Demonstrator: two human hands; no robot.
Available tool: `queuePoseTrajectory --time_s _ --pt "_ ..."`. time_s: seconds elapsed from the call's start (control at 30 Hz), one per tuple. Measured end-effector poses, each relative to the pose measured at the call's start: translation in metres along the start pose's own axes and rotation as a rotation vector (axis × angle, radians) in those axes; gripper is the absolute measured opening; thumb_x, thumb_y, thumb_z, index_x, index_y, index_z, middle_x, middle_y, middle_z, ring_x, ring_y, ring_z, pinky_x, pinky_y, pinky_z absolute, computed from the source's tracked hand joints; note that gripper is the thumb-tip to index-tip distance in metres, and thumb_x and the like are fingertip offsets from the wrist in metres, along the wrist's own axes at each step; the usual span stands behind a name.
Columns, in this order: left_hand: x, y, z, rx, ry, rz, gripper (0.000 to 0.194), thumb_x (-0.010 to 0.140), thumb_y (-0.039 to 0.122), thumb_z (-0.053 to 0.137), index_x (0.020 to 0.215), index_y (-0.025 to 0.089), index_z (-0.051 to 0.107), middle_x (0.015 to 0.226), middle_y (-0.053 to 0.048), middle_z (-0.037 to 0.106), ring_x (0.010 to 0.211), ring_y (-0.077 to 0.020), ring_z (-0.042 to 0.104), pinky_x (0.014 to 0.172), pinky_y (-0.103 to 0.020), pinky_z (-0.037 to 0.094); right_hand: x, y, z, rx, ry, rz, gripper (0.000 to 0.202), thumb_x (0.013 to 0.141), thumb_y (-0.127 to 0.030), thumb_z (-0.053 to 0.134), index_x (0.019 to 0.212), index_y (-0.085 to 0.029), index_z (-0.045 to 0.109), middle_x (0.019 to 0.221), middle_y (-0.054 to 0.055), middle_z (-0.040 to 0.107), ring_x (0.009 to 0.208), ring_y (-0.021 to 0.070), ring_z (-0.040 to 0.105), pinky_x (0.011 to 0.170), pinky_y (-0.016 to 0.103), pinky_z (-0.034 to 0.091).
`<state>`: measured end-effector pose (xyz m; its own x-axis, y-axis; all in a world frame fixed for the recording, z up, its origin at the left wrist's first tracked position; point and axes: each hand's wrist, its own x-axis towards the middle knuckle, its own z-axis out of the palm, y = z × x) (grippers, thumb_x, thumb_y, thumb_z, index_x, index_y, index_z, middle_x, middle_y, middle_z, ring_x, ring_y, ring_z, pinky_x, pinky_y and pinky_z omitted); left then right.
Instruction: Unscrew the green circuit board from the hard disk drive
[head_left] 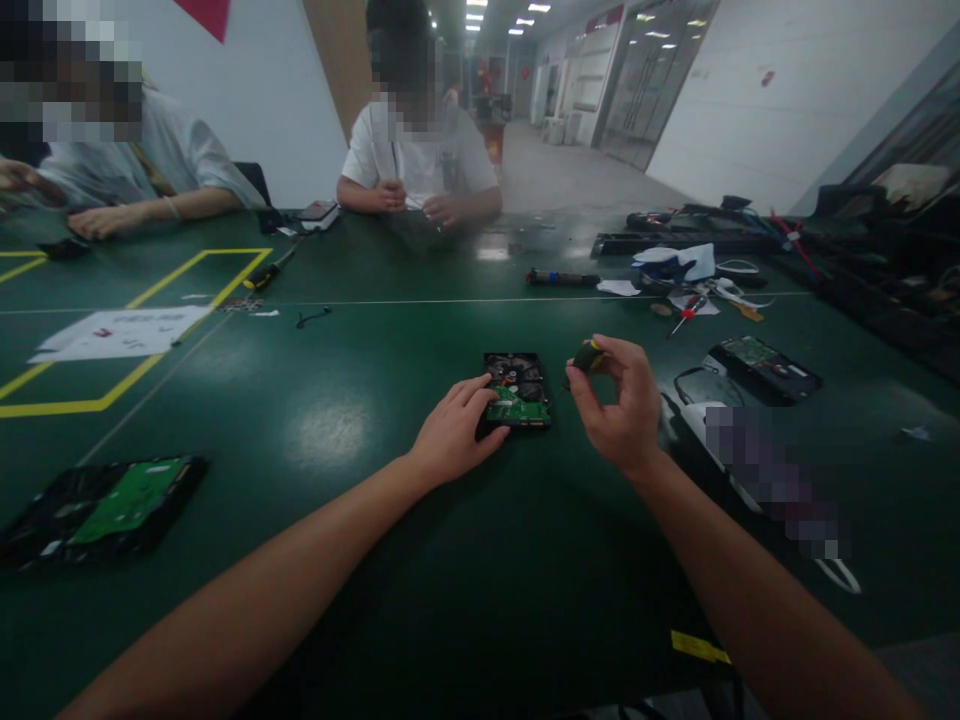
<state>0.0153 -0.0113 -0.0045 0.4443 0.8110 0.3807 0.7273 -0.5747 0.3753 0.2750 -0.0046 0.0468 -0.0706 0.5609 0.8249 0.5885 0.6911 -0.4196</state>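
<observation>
A black hard drive with a green circuit board (519, 392) lies on the green table (360, 590), near the middle of the view. My left hand (461, 425) rests at its left side, with fingertips on the drive's edge and the thumb by the lower edge. To the right of the drive, raised and apart from it, my right hand (621, 405) pinches a dark screwdriver with a yellow end (587, 355). The screwdriver's tip is too small to make out clearly.
Another drive (112, 505) lies at left, a third (765, 367) at right beside a pale cabled object (720, 440). Farther back are a screwdriver (268, 270), papers (124, 332), a dark cylinder (561, 279) and cables. Two people sit across the table.
</observation>
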Motion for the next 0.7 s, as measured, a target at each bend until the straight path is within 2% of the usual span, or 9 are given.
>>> queuePoseTrajectory --time_s 0.1,0.27,0.43,0.5,0.6,0.7 --pt "0.0001 0.0011 -0.0003 0.006 -0.01 -0.016 0.044 0.096 0.044 0.068 0.133 0.021 0.057 0.156 -0.015 0.051 0.146 -0.0332 0.047 0.119 -0.054 0.047 0.0002 -0.0005 -0.0006 -0.053 0.003 -0.028 0.055 0.09 -0.018 0.072 0.14 -0.033 0.055 0.124 0.007 0.063 0.103 0.024 0.069 0.084 0.043 0.068" --pt "0.0 0.0019 -0.0011 0.009 -0.019 -0.018 0.044 0.096 0.043 0.068 0.132 0.02 0.057 0.157 -0.015 0.051 0.146 -0.0327 0.047 0.12 -0.052 0.047 -0.001 -0.0011 0.0006 0.079 -0.053 0.021 0.06 0.094 -0.014 0.065 0.149 -0.031 0.046 0.14 0.01 0.062 0.107 0.0243 0.075 0.09 0.046 0.068" --pt "-0.0005 0.0023 -0.0017 0.006 -0.02 -0.022 0.045 0.096 0.044 0.067 0.133 0.021 0.057 0.157 -0.015 0.05 0.147 -0.033 0.046 0.119 -0.053 0.047 0.0005 -0.0017 -0.0003 -0.043 -0.03 -0.066 0.06 0.092 -0.016 0.071 0.147 -0.033 0.053 0.131 0.009 0.068 0.105 0.0256 0.074 0.086 0.045 0.069" --pt "-0.0006 0.0027 -0.0018 0.006 -0.022 -0.025 0.045 0.096 0.044 0.067 0.133 0.021 0.057 0.158 -0.015 0.05 0.147 -0.033 0.046 0.119 -0.053 0.047 0.0006 -0.0021 -0.0003 -0.058 -0.031 -0.086 0.062 0.092 -0.015 0.07 0.149 -0.032 0.052 0.133 0.01 0.068 0.107 0.0265 0.074 0.089 0.046 0.068" --pt "-0.0005 0.0031 -0.0021 0.008 -0.028 -0.032 0.045 0.097 0.045 0.067 0.133 0.021 0.058 0.158 -0.015 0.05 0.148 -0.0327 0.046 0.12 -0.053 0.046 -0.0008 -0.0004 0.0014 0.022 -0.031 -0.053 0.065 0.093 -0.014 0.067 0.151 -0.032 0.046 0.144 0.011 0.062 0.111 0.0264 0.075 0.092 0.047 0.068" --pt "-0.0003 0.003 -0.0021 0.009 -0.033 -0.039 0.045 0.097 0.045 0.066 0.134 0.021 0.057 0.159 -0.014 0.05 0.148 -0.0327 0.045 0.12 -0.053 0.046 -0.0018 0.0018 0.0024 0.063 -0.02 -0.011 0.064 0.092 -0.016 0.07 0.149 -0.033 0.046 0.141 0.01 0.063 0.104 0.0244 0.076 0.09 0.045 0.068"
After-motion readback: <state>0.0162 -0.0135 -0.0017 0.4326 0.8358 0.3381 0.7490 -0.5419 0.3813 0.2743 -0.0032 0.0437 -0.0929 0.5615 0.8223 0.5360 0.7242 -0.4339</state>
